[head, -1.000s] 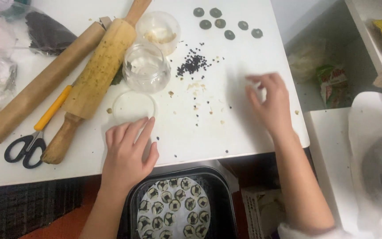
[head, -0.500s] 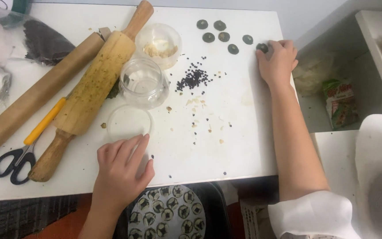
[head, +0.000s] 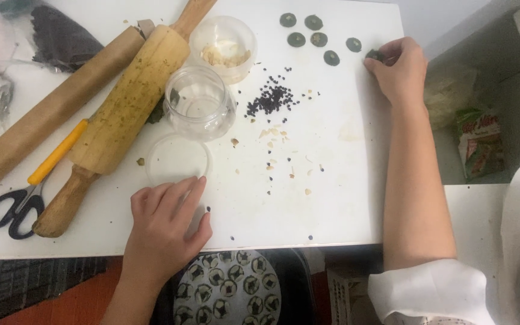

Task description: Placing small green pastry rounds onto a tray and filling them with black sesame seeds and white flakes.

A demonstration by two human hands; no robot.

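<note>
One dark disc (head: 374,55) sits half hidden in right hand's (head: 397,69) pinching grip.

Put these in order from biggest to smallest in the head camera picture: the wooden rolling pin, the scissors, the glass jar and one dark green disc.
1. wooden rolling pin
2. scissors (long but thin)
3. glass jar (near the scissors in size, so this order is unsure)
4. dark green disc
</note>
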